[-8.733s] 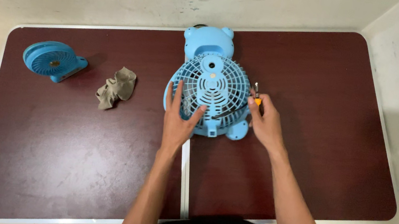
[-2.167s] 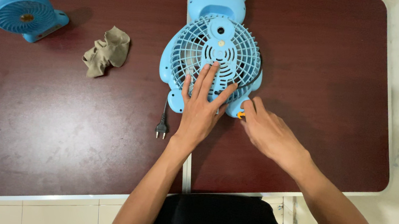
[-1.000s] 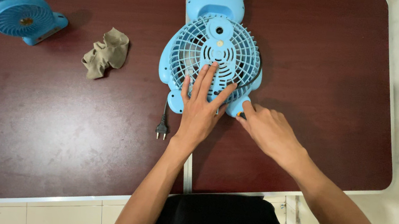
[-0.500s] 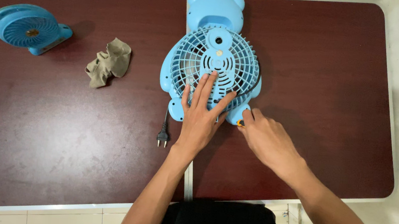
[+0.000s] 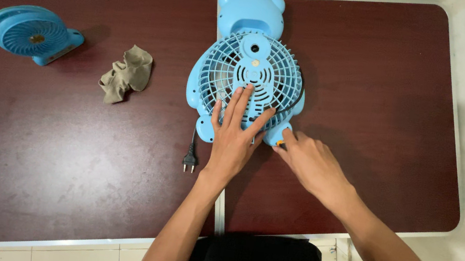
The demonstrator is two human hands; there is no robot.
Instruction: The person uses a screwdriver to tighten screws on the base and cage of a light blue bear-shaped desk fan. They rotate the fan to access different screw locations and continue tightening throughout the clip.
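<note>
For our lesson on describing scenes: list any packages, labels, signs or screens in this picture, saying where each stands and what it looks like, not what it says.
None of these shows: no package, label, sign or screen.
On the dark red table lie only two blue fans, a crumpled cloth and a black plug.

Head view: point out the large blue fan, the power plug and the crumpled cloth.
large blue fan (image 5: 253,70), head view, on the centre hub of its grille.
power plug (image 5: 190,161), head view, on the black plug body.
crumpled cloth (image 5: 126,73), head view, on the middle of its folds.
</note>
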